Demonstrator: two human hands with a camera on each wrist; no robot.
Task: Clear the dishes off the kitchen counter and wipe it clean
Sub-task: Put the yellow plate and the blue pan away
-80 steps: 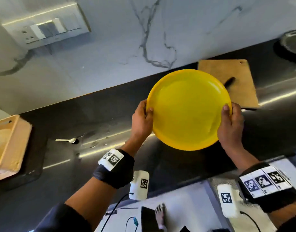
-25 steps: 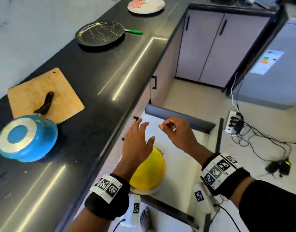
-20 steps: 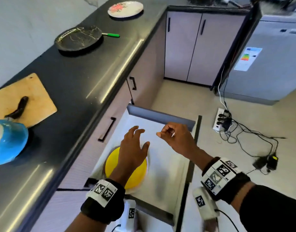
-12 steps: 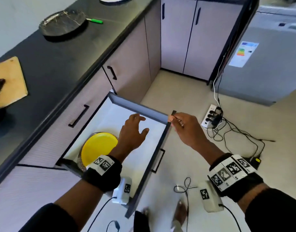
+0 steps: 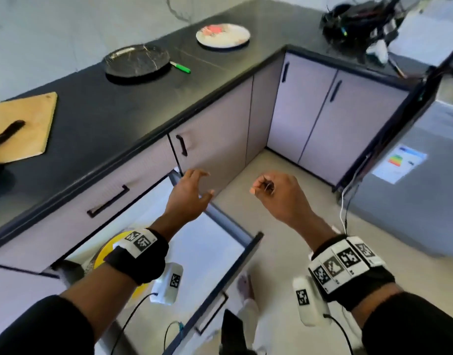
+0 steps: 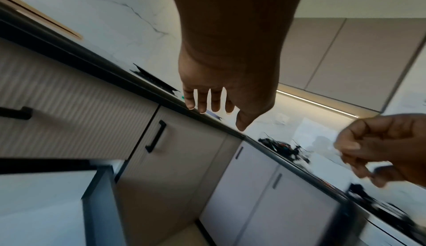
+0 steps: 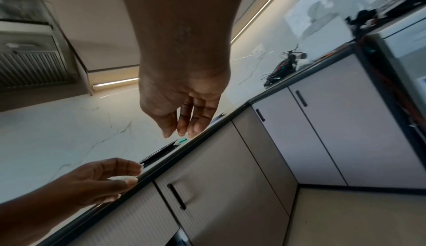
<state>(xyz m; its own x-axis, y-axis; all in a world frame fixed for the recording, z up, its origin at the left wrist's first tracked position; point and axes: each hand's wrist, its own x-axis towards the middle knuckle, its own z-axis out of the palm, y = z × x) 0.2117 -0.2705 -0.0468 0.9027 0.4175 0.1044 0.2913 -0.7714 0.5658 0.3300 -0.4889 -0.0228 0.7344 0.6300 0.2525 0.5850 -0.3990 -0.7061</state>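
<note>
The yellow plate [image 5: 103, 252] lies in the open drawer [image 5: 246, 257] under the counter, half hidden by my left wrist. My left hand [image 5: 199, 184] hovers over the drawer's far corner with its fingers spread and relaxed, holding nothing. My right hand [image 5: 261, 187] hangs over the floor beside it, loosely curled and empty. On the black counter [image 5: 112, 116] sit a black marbled plate [image 5: 135, 60], a green-handled utensil [image 5: 182, 68] and a white patterned plate [image 5: 223, 34]. The wrist views show both palms empty: left hand [image 6: 214, 104], right hand [image 7: 184, 124].
A wooden cutting board [image 5: 28, 119] with a black-handled knife [image 5: 7, 130] lies at the counter's left. A tangle of cables [image 5: 358, 19] sits on the far corner. A grey appliance [image 5: 405, 196] stands at right, with wires on the floor. The drawer juts into the floor space.
Both hands have risen from the drawer. My right hand has come off the drawer's front corner. The yellow plate stays in the drawer, and the view has tilted up toward the counter.
</note>
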